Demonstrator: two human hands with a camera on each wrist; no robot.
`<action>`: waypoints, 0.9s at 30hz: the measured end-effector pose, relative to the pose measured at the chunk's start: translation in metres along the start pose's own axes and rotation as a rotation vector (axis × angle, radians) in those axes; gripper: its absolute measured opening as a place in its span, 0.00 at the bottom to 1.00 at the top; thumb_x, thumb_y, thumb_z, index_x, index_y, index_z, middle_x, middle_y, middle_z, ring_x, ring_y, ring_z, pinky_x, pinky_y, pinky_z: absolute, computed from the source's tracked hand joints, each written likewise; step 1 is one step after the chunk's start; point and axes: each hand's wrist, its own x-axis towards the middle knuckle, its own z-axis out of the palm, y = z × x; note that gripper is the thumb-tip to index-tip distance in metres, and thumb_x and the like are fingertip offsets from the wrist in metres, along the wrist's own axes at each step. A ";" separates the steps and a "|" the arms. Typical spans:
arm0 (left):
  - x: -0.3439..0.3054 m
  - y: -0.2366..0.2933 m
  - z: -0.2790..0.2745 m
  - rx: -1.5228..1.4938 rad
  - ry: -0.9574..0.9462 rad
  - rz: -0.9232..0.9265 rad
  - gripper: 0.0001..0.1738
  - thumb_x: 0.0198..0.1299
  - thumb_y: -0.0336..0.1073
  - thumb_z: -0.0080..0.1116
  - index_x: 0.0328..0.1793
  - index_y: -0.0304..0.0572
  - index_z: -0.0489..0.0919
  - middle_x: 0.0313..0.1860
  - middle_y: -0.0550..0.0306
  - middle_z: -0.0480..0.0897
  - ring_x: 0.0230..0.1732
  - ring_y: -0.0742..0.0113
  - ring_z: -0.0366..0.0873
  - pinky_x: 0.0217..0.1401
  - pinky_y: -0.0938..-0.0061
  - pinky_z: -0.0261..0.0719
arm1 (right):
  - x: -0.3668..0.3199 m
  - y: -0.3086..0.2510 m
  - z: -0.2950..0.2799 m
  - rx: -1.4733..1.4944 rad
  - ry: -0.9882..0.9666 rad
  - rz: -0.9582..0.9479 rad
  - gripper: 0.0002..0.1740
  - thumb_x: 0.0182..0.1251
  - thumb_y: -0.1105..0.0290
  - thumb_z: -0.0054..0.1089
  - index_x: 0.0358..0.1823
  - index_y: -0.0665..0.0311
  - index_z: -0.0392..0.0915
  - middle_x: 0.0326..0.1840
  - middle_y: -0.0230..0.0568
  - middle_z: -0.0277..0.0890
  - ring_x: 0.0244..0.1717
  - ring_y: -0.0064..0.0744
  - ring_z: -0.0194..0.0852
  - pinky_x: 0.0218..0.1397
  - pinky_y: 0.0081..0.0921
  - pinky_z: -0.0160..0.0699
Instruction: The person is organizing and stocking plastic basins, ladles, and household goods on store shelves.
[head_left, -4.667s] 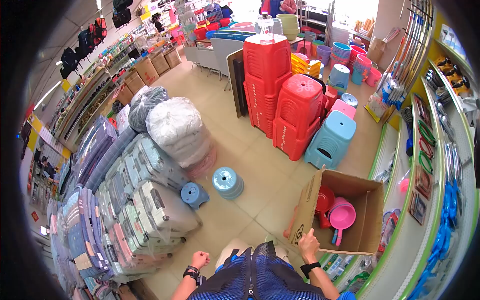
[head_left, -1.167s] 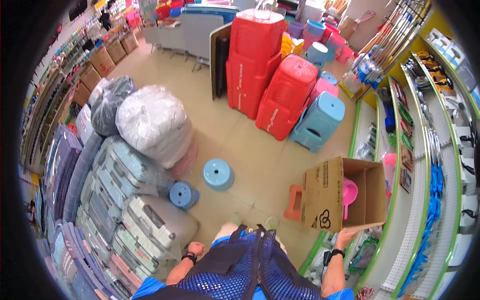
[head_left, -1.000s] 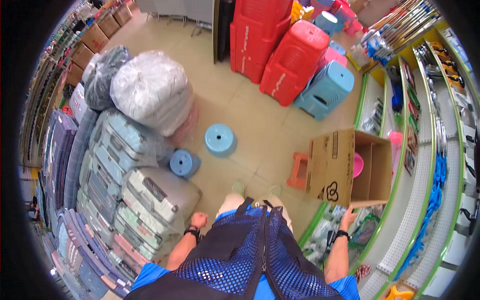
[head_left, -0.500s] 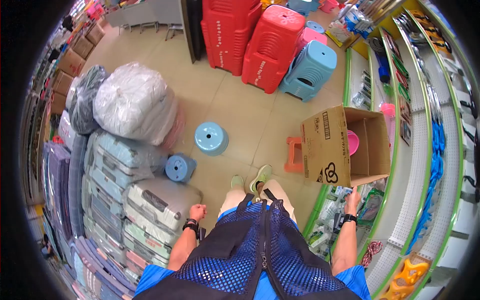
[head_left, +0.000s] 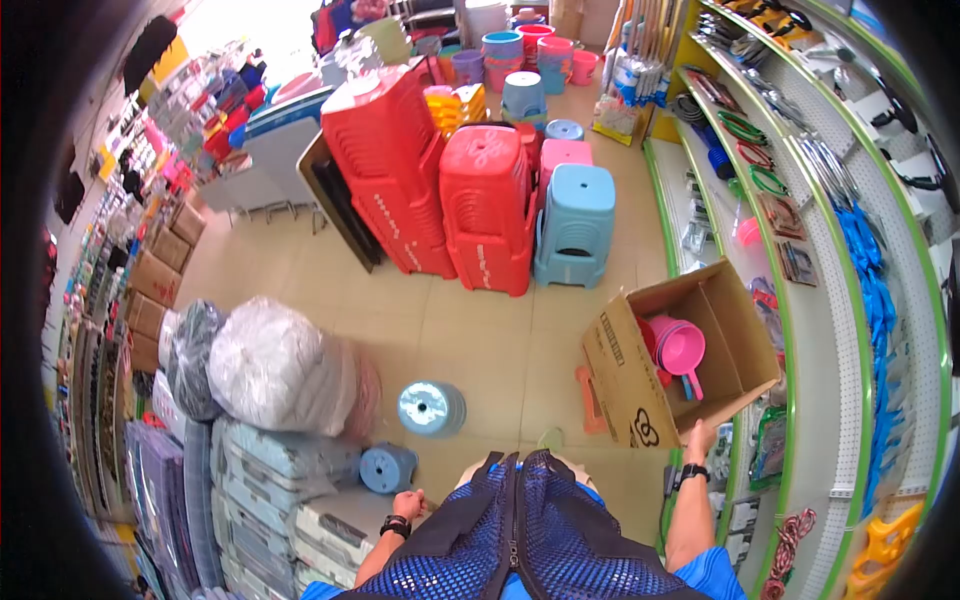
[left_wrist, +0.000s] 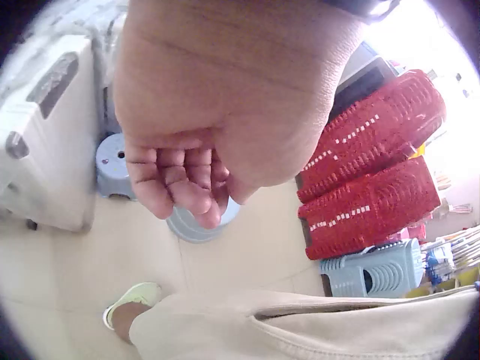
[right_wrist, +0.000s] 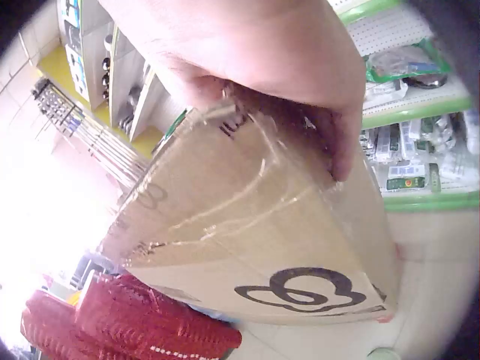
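Observation:
My right hand [head_left: 698,440] grips the near edge of an open cardboard box [head_left: 618,372]. In the right wrist view, the fingers [right_wrist: 343,150] curl over the rim of the box [right_wrist: 225,225], beside a taped, creased corner. Inside the box lies a pink dipper [head_left: 682,350], its handle pointing toward me, with red plastic pieces beside it. An orange-red stool [head_left: 590,400] shows partly behind the box's lower left side. My left hand [head_left: 410,503] hangs by my body, fingers loosely curled and holding nothing; a blue stool [left_wrist: 199,225] shows on the floor beyond it.
Shelving [head_left: 810,330] with green edges runs along the right. Bagged bundles [head_left: 265,365] and wrapped suitcases [head_left: 270,480] line the left. Low blue stools [head_left: 388,467] stand near them. Tall stacks of red stools [head_left: 487,210] and a light-blue stack [head_left: 577,225] stand ahead.
The head view has swung up. My right hand shifted from the box's left front corner along its near edge. The box has turned; the dipper shows more than half a second ago.

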 end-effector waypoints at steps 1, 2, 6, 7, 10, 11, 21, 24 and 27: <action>0.002 0.020 -0.001 0.025 -0.002 0.008 0.20 0.66 0.45 0.58 0.27 0.37 0.80 0.21 0.56 0.82 0.19 0.68 0.78 0.22 0.69 0.79 | 0.019 0.035 0.012 -0.041 0.068 -0.072 0.22 0.60 0.64 0.61 0.38 0.85 0.77 0.40 0.70 0.79 0.43 0.66 0.78 0.48 0.54 0.73; 0.011 0.035 -0.001 0.034 0.002 0.028 0.20 0.66 0.45 0.58 0.27 0.37 0.80 0.21 0.56 0.82 0.19 0.68 0.78 0.22 0.69 0.79 | 0.007 0.018 0.007 -0.111 0.066 -0.092 0.22 0.60 0.64 0.60 0.38 0.84 0.77 0.40 0.70 0.80 0.44 0.67 0.78 0.49 0.54 0.73; 0.032 0.089 0.005 -0.047 -0.032 -0.043 0.21 0.67 0.46 0.58 0.28 0.36 0.80 0.21 0.55 0.81 0.19 0.67 0.78 0.21 0.69 0.78 | -0.008 0.024 0.003 -0.112 0.072 -0.107 0.20 0.61 0.67 0.57 0.41 0.84 0.77 0.40 0.71 0.80 0.44 0.68 0.78 0.49 0.53 0.73; 0.037 0.098 0.007 -0.026 -0.049 -0.033 0.21 0.67 0.46 0.58 0.29 0.36 0.80 0.21 0.55 0.81 0.18 0.67 0.77 0.21 0.69 0.78 | -0.018 0.009 -0.002 -0.112 0.081 -0.093 0.20 0.61 0.67 0.57 0.41 0.84 0.77 0.40 0.71 0.80 0.44 0.68 0.78 0.49 0.53 0.73; 0.047 0.136 0.016 0.052 -0.035 0.038 0.21 0.67 0.47 0.58 0.29 0.36 0.81 0.21 0.56 0.81 0.18 0.69 0.78 0.20 0.71 0.77 | -0.036 -0.023 -0.012 -0.168 0.023 -0.002 0.18 0.62 0.71 0.55 0.46 0.82 0.76 0.45 0.69 0.79 0.48 0.67 0.77 0.52 0.51 0.73; 0.051 0.150 0.020 0.131 -0.005 0.089 0.21 0.66 0.47 0.58 0.29 0.36 0.82 0.20 0.57 0.81 0.19 0.70 0.78 0.20 0.71 0.77 | -0.037 -0.025 -0.011 -0.165 0.029 0.012 0.18 0.62 0.71 0.55 0.46 0.82 0.76 0.45 0.69 0.79 0.48 0.67 0.77 0.52 0.51 0.73; 0.069 0.237 0.022 0.405 -0.072 0.146 0.20 0.64 0.47 0.59 0.32 0.35 0.85 0.22 0.55 0.84 0.21 0.70 0.81 0.25 0.73 0.81 | -0.045 -0.017 -0.009 -0.089 0.034 -0.017 0.16 0.64 0.73 0.53 0.47 0.82 0.75 0.44 0.69 0.78 0.47 0.67 0.77 0.52 0.50 0.72; 0.080 0.255 0.016 0.465 -0.054 0.126 0.20 0.63 0.48 0.59 0.33 0.36 0.86 0.24 0.55 0.85 0.23 0.69 0.83 0.26 0.73 0.82 | -0.049 -0.039 -0.012 -0.168 0.004 0.001 0.17 0.65 0.71 0.53 0.41 0.85 0.75 0.40 0.73 0.76 0.42 0.68 0.74 0.50 0.52 0.69; 0.107 0.267 0.010 0.507 -0.086 0.106 0.20 0.62 0.50 0.58 0.37 0.39 0.86 0.28 0.56 0.87 0.27 0.68 0.85 0.30 0.72 0.84 | -0.031 0.011 -0.006 -0.252 0.057 -0.117 0.17 0.63 0.72 0.53 0.40 0.88 0.74 0.38 0.75 0.75 0.41 0.68 0.74 0.50 0.53 0.68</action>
